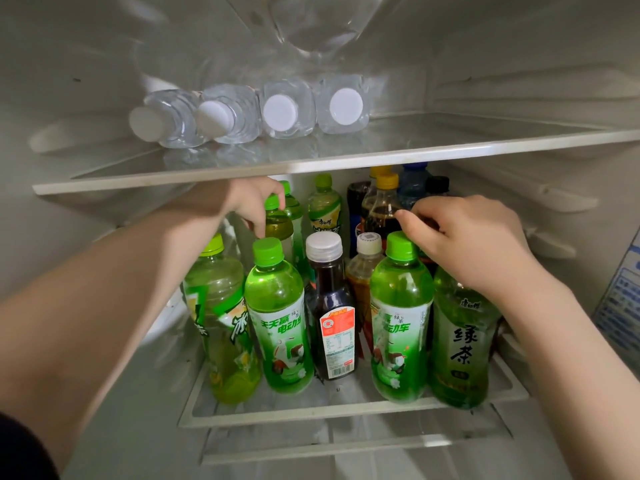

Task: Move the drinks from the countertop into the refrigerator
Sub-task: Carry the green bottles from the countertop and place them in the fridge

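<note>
Clear ribbed plastic water bottles (280,112), four with flat white caps, lie on their sides on the upper glass shelf (450,140) at 12 o'clock. On the lower glass shelf (311,412), cylindrical drink bottles stand upright in rows.

Front row, from 9 to 3 o'clock:
- yellow-green plastic bottle (221,306)
- bright green plastic bottle with green screw cap (277,306)
- dark glossy bottle with white ribbed cap (329,299)
- second bright green bottle (401,306)
- dark green tea bottle (460,341)

Behind, at 1 o'clock, stands a brown cola bottle with yellow cap (381,209).

The left hand (252,202) reaches under the upper shelf, forearm extended from 8 o'clock. Its thumb and fingers pinch the neck of a pale green second-row bottle (277,226).

The right hand (467,237), forearm entering from 4 o'clock, arches over the hidden top of the dark green tea bottle. Its fingers are curled, and the fingertips touch the cap of the second bright green bottle. Whether it grips either bottle cannot be determined.
</note>
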The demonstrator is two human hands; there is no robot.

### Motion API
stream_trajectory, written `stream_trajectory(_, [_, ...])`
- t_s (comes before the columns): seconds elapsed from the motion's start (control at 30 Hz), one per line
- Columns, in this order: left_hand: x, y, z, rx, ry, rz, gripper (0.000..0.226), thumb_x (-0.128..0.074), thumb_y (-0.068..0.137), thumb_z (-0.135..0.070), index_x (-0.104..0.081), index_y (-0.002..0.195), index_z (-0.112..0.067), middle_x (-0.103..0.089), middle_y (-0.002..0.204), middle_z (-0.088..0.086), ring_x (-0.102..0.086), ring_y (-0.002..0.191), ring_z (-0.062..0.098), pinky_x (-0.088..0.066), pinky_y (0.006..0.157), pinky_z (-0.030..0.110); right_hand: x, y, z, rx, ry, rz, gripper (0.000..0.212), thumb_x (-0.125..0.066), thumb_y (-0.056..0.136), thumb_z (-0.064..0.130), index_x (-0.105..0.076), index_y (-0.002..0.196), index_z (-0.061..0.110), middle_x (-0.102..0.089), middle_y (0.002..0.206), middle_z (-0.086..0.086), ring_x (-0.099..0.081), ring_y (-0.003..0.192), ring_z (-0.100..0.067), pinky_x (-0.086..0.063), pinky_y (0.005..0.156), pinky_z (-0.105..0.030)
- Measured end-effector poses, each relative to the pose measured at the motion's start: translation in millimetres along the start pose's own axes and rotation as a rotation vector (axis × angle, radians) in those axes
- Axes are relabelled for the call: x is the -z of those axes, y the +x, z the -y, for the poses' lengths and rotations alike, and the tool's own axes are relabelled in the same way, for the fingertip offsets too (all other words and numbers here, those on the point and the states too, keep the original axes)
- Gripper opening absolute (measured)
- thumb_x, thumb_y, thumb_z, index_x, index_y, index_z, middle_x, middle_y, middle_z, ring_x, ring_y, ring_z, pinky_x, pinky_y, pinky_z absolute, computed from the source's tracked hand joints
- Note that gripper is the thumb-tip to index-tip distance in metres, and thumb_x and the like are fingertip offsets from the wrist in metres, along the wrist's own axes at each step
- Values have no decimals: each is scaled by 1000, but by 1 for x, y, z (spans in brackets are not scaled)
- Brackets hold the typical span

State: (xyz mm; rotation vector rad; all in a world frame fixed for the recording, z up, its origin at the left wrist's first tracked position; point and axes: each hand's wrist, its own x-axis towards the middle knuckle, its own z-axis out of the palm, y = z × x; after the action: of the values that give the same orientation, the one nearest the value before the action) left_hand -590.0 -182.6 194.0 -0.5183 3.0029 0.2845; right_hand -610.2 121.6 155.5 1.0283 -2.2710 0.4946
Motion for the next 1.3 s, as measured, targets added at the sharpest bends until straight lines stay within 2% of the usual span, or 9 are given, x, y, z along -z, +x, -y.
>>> stream_trajectory(0.13, [-3,4,2,-21,-130,8,53,-77,68,12,-52,109,-10,-46,102,13,-57,62,20,-54,45,22,0,0,1,-3,-14,-1,49,-24,85,56,-48,63,20,-45,52,3,-45,57,-20,-21,46,-24])
stream_trajectory(0.43, [-3,3,0,-67,-173,13,58,-75,68,16,-51,117,-5,-40,114,17,-55,62,21,-52,41,19,0,0,3,-15,-26,7,49,-23,85,56,-51,66,21,-48,54,4,-45,59,-20,-26,47,-24])
stream_trajectory(0.6, [-3,3,0,-59,-175,41,61,-74,69,16,-49,122,-1,-45,111,23,-56,66,27,-52,42,20,0,-1,3,-29,-23,10,48,-26,87,55,-49,64,20,-47,54,3,-46,59,-21,-26,48,-25])
stream_trajectory(0.73, [-4,1,-3,-62,-175,47,61,-72,68,20,-49,119,-6,-47,125,32,-57,75,32,-54,43,23,0,-1,3,-30,-26,7,49,-26,87,55,-48,63,19,-46,53,3,-45,58,-21,-26,47,-25])
stream_trajectory(0.83, [-4,1,-5,-48,-178,46,62,-71,69,20,-50,120,-6,-49,118,28,-56,70,26,-54,44,23,0,-1,3,-33,-19,7,49,-28,89,54,-50,64,18,-48,54,3,-47,59,-22,-27,48,-25])
stream_trajectory(0.93, [-4,0,-7,-23,-198,30,59,-69,71,19,-50,119,-9,-41,115,16,-55,71,22,-55,47,23,-1,-1,2,-32,-35,0,50,-29,91,53,-51,65,17,-48,54,2,-48,60,-23,-26,47,-25])
stream_trajectory(1.1, [-5,-2,-7,-16,-177,48,58,-68,76,14,-47,125,-7,-42,108,16,-52,64,17,-51,42,17,-1,-1,2,-28,-34,-3,49,-29,92,52,-50,65,17,-46,53,3,-47,59,-22,-23,47,-25])
stream_trajectory(1.23, [-5,-7,-8,-6,-155,51,61,-69,78,10,-43,130,-8,-47,94,15,-49,61,16,-48,39,15,0,-1,2,-30,-23,-2,48,-30,93,51,-49,64,17,-46,53,3,-47,59,-22,-24,47,-26])
stream_trajectory(1.3, [-5,-7,-9,4,-134,31,66,-70,79,7,-40,135,-12,-45,85,9,-47,59,14,-44,38,13,0,-1,1,-26,-23,0,49,-30,94,51,-52,66,17,-48,54,2,-48,58,-22,-25,47,-25])
